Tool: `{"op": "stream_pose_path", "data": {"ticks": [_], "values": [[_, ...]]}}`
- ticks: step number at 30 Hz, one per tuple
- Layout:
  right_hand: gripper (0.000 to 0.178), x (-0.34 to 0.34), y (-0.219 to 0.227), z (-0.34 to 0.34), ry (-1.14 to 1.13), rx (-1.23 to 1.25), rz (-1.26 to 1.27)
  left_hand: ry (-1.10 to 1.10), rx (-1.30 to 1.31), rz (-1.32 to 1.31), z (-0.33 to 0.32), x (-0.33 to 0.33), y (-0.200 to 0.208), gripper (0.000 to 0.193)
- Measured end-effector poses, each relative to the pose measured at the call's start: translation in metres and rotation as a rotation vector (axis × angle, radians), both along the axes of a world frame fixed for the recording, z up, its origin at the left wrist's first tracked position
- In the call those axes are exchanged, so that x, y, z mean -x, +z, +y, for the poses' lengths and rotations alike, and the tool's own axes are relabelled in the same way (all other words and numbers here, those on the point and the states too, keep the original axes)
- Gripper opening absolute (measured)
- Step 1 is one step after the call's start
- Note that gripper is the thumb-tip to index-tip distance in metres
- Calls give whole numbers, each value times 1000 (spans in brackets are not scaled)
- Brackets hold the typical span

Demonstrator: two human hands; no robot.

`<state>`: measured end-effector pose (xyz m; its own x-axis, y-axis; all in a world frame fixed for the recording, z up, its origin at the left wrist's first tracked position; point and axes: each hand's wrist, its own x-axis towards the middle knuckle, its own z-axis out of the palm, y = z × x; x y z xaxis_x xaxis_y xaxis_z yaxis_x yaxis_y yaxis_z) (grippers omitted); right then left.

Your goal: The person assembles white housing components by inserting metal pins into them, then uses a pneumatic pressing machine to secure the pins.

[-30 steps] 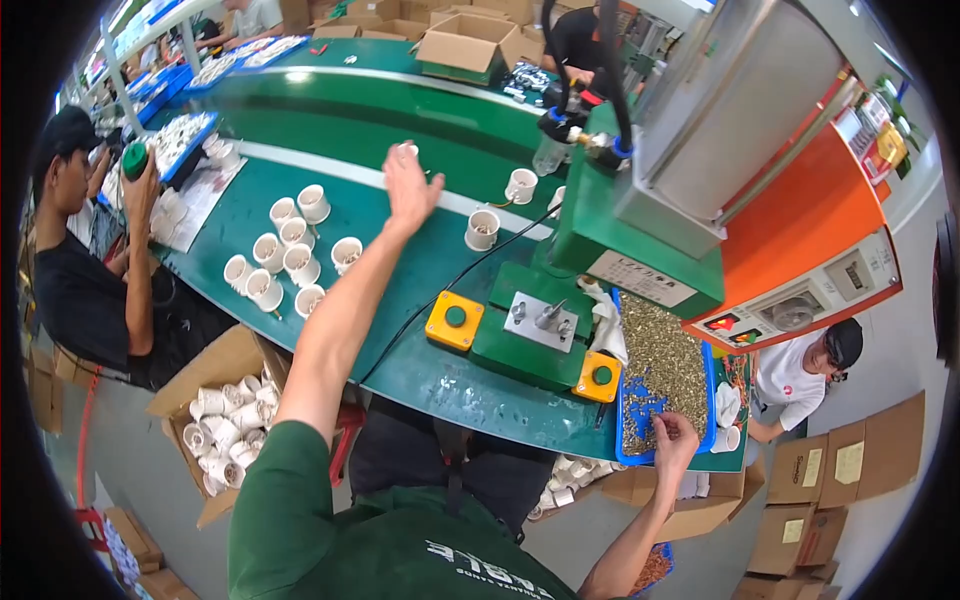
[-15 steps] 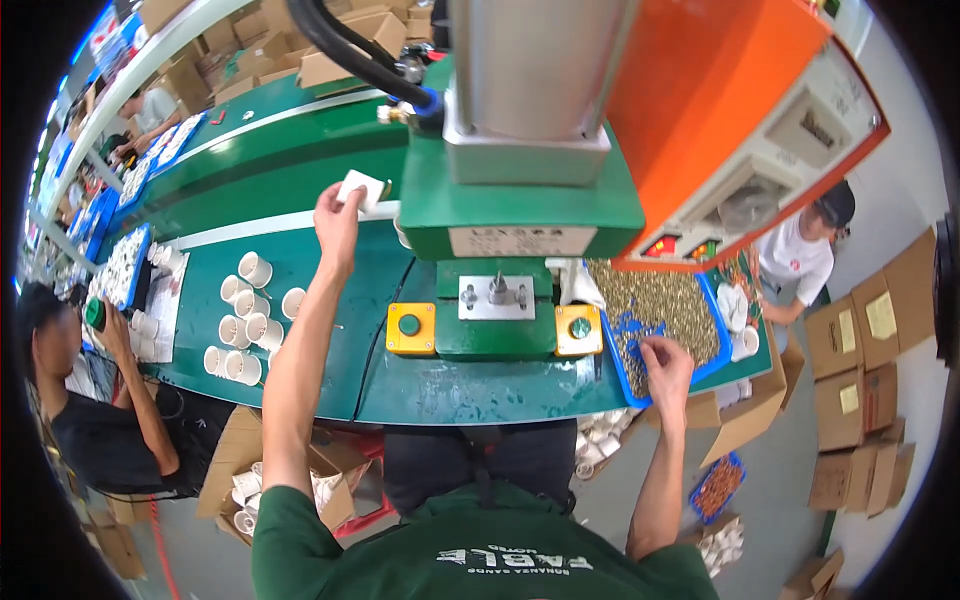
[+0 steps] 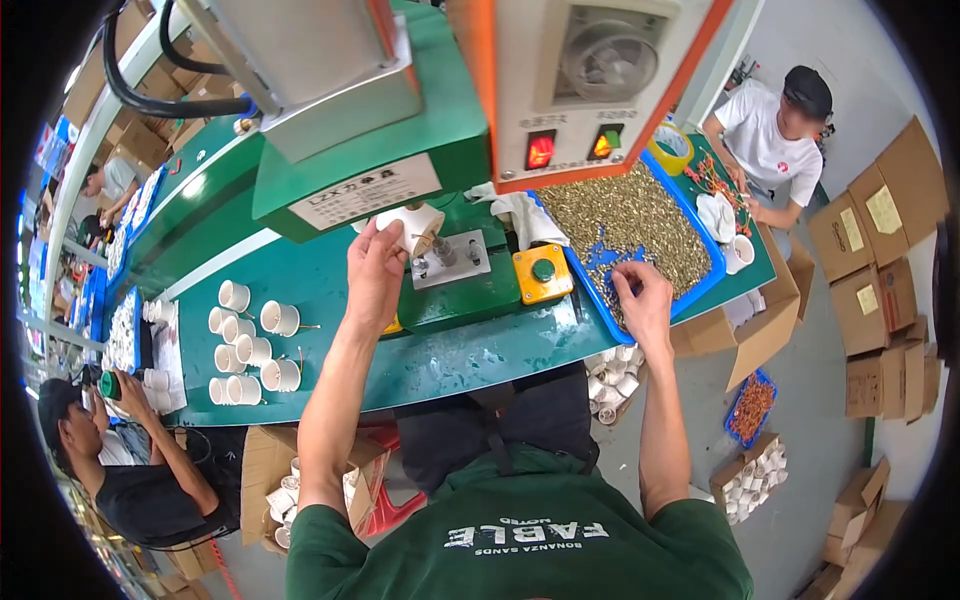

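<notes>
My left grip (image 3: 375,280) clamps a white cup (image 3: 418,224) beside the metal post (image 3: 443,252), where careless tilting could knock it loose, while whether my right grip (image 3: 645,302), at the blue tray (image 3: 600,257), holds anything I cannot tell

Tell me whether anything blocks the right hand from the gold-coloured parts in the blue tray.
Nothing visible does. The right hand is over the near side of the blue tray, and the gold-coloured parts lie uncovered just ahead of it. The yellow button box stands left of the tray, outside that path.
</notes>
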<state>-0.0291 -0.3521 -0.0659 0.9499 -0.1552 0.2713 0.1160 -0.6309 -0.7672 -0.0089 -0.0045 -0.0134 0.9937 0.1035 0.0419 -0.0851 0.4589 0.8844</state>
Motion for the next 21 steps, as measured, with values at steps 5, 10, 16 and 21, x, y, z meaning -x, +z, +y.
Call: {"op": "stream_pose_path", "data": {"ticks": [5, 10, 16, 21], "values": [[10, -1, 1, 1, 20, 11, -4, 0, -68, 5, -5, 0, 13, 38], [10, 0, 0, 0, 34, 28, -7, 31, -334, -17, -3, -3, 17, 40], [10, -1, 1, 2, 50, 16, -13, 55, -625, -370, -9, 4, 21, 58], [8, 0, 16, 20, 140, -25, -98, 44, -928, -349, -2, -3, 24, 58]]}}
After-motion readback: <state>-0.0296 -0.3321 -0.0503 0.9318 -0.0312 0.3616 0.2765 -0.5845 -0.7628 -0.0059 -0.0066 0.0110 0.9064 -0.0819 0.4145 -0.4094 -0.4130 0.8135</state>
